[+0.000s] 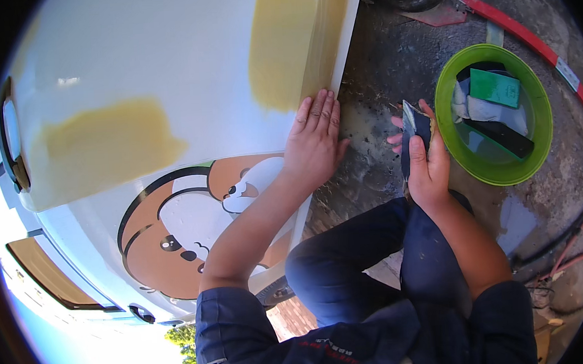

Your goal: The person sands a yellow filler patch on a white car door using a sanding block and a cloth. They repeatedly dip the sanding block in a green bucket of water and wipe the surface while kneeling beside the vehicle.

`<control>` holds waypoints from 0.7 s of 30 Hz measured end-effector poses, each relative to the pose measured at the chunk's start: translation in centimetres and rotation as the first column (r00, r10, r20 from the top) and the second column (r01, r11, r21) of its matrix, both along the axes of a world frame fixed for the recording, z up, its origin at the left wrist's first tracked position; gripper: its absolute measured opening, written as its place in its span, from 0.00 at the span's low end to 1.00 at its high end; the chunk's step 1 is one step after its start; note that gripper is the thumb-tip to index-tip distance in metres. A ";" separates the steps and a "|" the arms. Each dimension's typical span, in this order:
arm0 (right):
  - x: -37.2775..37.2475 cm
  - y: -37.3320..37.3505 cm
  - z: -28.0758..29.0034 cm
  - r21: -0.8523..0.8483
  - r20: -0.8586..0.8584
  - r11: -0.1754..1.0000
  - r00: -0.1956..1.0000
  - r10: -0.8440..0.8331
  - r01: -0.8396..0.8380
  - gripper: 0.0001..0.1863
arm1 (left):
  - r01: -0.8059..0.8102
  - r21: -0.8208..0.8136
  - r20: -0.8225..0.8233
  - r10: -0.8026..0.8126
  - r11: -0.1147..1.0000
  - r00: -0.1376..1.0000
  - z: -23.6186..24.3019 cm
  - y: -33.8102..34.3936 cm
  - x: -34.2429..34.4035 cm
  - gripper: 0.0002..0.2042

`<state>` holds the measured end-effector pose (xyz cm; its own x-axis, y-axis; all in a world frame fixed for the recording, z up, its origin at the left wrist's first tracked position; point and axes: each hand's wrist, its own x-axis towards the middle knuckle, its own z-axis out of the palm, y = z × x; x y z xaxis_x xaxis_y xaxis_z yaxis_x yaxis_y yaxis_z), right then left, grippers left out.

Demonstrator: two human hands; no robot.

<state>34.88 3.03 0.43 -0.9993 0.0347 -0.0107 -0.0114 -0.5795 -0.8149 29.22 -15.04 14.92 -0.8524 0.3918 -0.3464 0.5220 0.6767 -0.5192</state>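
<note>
My left hand [315, 132] lies flat on the white vehicle panel [210, 60], close to the panel's edge. Its fingers are stretched out and touch a yellowish filler patch [283, 49]. Another yellowish patch [112, 139] shows further left on the same panel. Off the panel, over the ground, my right hand [429, 167] is closed on a dark, folded sheet of sandpaper [416, 126] with a pale grey inner face. The thumb presses on its front, and fingertips show behind it.
A lime-green basin [547, 126] of water stands to the right, holding a green pad [495, 87], a pale cloth [494, 111] and a black block [502, 138]. Beyond it curves a red bar [516, 28]. A cartoon decal [169, 249] covers the bodywork below my left forearm.
</note>
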 end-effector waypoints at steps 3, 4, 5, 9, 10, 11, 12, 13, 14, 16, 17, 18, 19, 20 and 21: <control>0.6 3.4 0.0 0.025 -0.022 0.995 0.995 -0.094 0.094 0.26 | -0.415 0.612 0.339 0.250 0.674 0.907 -3.8 3.3 0.7 0.20; 1.0 4.7 0.0 -0.024 0.015 0.994 0.994 -0.106 0.107 0.25 | -0.607 0.659 0.565 0.240 0.444 0.790 -5.7 5.0 -0.3 0.19; 1.4 5.9 0.1 0.022 0.014 0.991 0.992 -0.129 0.129 0.24 | -0.765 0.614 0.754 0.145 0.194 0.641 -7.8 7.0 -2.1 0.17; 4.0 11.1 0.8 0.150 0.068 0.958 0.965 -0.255 0.243 0.23 | -0.936 0.168 0.882 -0.377 -0.310 0.283 -17.6 16.8 -8.2 0.15; 4.8 12.2 0.9 0.190 0.049 0.944 0.957 -0.285 0.272 0.22 | -0.943 0.113 0.895 -0.381 -0.314 0.234 -20.0 18.9 -9.3 0.16; 5.7 13.2 1.0 0.226 0.053 0.933 0.953 -0.297 0.278 0.21 | -0.948 0.068 0.903 -0.385 -0.312 0.192 -22.4 20.5 -10.0 0.16; 6.6 14.1 1.0 0.252 0.077 0.929 0.951 -0.299 0.271 0.21 | -0.940 0.056 0.900 -0.391 -0.337 0.193 -24.7 22.0 -10.6 0.16; 7.5 14.8 1.0 0.268 0.093 0.924 0.947 -0.308 0.274 0.21 | -0.933 0.049 0.902 -0.386 -0.355 0.195 -27.0 23.1 -11.2 0.17; 8.4 15.5 0.9 0.287 0.095 0.918 0.945 -0.312 0.274 0.21 | -0.932 0.048 0.919 -0.350 -0.359 0.182 -29.2 23.7 -11.5 0.17; 9.9 16.5 0.6 0.321 0.096 0.901 0.936 -0.339 0.293 0.21 | -0.927 0.002 0.933 -0.333 -0.376 0.138 -33.5 24.3 -12.2 0.14; 10.5 16.8 0.4 0.333 0.108 0.895 0.932 -0.347 0.295 0.21 | -0.921 -0.001 0.935 -0.326 -0.390 0.137 -35.5 24.5 -12.3 0.13; 11.1 17.1 0.3 0.347 0.119 0.886 0.923 -0.366 0.307 0.21 | -0.919 0.099 0.936 -0.277 -0.382 0.216 -37.2 24.8 -12.2 0.12; 11.6 17.4 0.3 0.364 0.111 0.875 0.918 -0.381 0.319 0.21 | -0.902 0.185 0.938 -0.205 -0.390 0.281 -38.5 24.9 -12.2 0.13; 12.0 17.6 0.3 0.385 0.121 0.868 0.916 -0.383 0.312 0.21 | -0.879 0.272 0.928 -0.134 -0.391 0.347 -39.5 25.2 -12.2 0.13; 12.2 17.8 0.3 0.384 0.115 0.869 0.918 -0.381 0.312 0.21 | -0.870 0.330 0.930 -0.032 -0.367 0.366 -40.0 25.3 -12.1 0.14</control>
